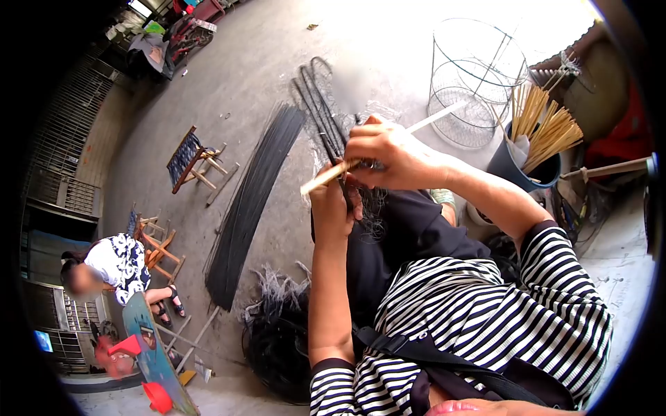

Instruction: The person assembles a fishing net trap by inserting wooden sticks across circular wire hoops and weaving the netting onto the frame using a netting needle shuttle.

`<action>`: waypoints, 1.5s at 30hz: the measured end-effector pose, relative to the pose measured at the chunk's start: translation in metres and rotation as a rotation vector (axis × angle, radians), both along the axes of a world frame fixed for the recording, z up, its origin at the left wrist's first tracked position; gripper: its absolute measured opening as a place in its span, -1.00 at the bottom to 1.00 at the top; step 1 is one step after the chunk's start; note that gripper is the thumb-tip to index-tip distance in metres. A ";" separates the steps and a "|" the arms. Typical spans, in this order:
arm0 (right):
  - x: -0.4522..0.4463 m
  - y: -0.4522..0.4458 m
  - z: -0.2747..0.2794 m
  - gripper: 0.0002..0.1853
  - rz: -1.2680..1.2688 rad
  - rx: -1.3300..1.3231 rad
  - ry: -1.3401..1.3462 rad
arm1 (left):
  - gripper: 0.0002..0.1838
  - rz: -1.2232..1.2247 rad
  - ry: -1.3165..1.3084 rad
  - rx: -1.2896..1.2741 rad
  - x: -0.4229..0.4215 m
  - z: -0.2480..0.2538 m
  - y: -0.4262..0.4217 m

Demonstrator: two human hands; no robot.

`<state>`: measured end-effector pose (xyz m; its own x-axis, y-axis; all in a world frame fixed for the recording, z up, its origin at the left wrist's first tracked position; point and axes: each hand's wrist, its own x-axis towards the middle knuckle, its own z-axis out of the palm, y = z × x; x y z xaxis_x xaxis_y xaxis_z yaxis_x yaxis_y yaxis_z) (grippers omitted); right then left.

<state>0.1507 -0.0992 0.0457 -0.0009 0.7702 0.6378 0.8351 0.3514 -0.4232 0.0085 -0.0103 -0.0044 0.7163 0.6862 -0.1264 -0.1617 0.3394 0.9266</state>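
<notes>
My left hand (331, 208) is closed around a dark looped bundle (320, 114) whose loops extend up and away from me. My right hand (388, 149) lies just above and to the right, its fingers wrapped round a pale stick (322, 178). The stick crosses over the bundle close to my left hand, its near end slightly blurred. A white strip (438, 116) emerges on the far side of my right hand; whether it belongs to the stick is hidden. Thin dark tangled strands (374, 215) hang below my hands, over my lap.
Long black strands (257, 208) lie on the floor at left, beside a fluffy black pile (281, 340). Right are a round wire frame (475, 87) and a bucket (506, 163) of sticks (544, 132). A stool (186, 161) and a seated person (118, 267) are farther left.
</notes>
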 end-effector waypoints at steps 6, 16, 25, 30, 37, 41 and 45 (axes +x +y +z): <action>0.009 0.005 -0.008 -0.84 -0.300 0.148 0.240 | -0.70 0.021 -0.005 0.217 -0.010 0.006 -0.012; 0.011 -0.021 0.019 -0.64 0.041 -0.142 0.616 | -0.78 0.062 -0.220 0.258 -0.016 0.017 -0.002; 0.021 -0.032 0.008 -0.64 0.011 -0.059 0.185 | -0.86 -0.093 -0.338 -0.095 -0.023 0.026 -0.017; -0.002 -0.036 0.010 -0.57 -0.057 0.035 -0.010 | -0.82 0.170 -0.164 0.155 -0.033 0.037 -0.029; -0.025 -0.029 0.010 -0.39 -0.211 -0.014 -0.277 | -0.70 0.334 -0.067 0.433 -0.052 0.052 -0.017; -0.023 -0.021 0.005 -0.41 -0.182 -0.034 -0.287 | -0.69 0.278 -0.003 0.438 -0.060 0.057 -0.012; -0.019 -0.016 0.003 -0.46 -0.112 -0.057 -0.301 | -0.67 0.244 0.027 0.376 -0.065 0.053 -0.005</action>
